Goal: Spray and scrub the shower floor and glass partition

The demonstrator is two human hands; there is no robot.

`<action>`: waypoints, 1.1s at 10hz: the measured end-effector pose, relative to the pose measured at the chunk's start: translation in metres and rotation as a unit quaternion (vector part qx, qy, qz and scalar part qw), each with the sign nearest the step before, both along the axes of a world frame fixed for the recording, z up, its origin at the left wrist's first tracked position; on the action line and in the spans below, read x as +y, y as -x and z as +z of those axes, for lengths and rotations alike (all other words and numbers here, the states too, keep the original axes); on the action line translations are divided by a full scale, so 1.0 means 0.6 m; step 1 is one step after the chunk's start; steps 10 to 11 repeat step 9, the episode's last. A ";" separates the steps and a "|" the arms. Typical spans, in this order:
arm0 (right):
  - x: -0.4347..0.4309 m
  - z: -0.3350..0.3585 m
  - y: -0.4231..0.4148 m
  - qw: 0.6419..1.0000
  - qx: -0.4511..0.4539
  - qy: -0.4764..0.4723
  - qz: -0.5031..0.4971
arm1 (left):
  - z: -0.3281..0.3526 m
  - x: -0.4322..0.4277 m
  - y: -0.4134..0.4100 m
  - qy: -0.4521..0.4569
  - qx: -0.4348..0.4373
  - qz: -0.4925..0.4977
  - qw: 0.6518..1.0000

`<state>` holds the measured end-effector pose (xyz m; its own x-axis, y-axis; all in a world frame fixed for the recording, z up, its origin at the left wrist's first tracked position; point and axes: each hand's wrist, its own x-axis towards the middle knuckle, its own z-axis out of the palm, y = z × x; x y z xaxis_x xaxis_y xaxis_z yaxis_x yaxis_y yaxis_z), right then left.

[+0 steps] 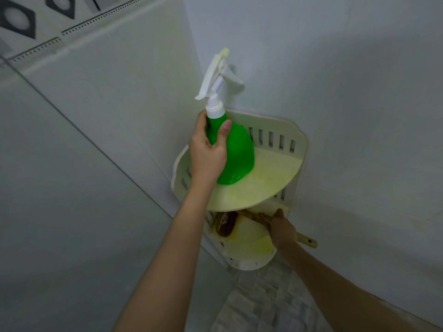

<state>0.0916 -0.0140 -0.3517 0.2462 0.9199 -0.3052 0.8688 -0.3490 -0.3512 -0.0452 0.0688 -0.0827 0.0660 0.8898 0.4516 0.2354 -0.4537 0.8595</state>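
Left grip (pixel 208 152) holds 1 bottle (pixel 239 149).

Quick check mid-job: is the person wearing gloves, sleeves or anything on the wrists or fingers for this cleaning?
No. The left hand and the right hand are both bare, without gloves. The left forearm and the right forearm are uncovered as far as the frame shows, with no sleeve cuff in view. No watch, bracelet or ring shows on the sides facing the camera.

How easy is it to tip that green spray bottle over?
Probably not easily: the green spray bottle widens to a broad base. Its smooth plastic may be slippery, though the left hand grips the narrow neck.
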 end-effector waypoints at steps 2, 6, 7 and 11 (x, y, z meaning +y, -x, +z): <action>-0.009 -0.002 -0.004 0.999 -0.005 0.003 0.047 | -0.001 0.018 -0.014 -0.008 0.002 -0.009 1.000; -0.081 0.046 -0.024 0.997 0.045 0.009 0.068 | -0.023 -0.060 0.014 0.045 0.001 0.043 0.998; -0.114 0.063 -0.037 0.997 0.039 -0.007 0.059 | -0.032 -0.094 0.031 0.058 -0.008 0.051 0.997; -0.201 0.129 -0.078 0.997 0.073 -0.039 0.005 | -0.021 -0.180 0.027 0.100 0.006 0.011 0.995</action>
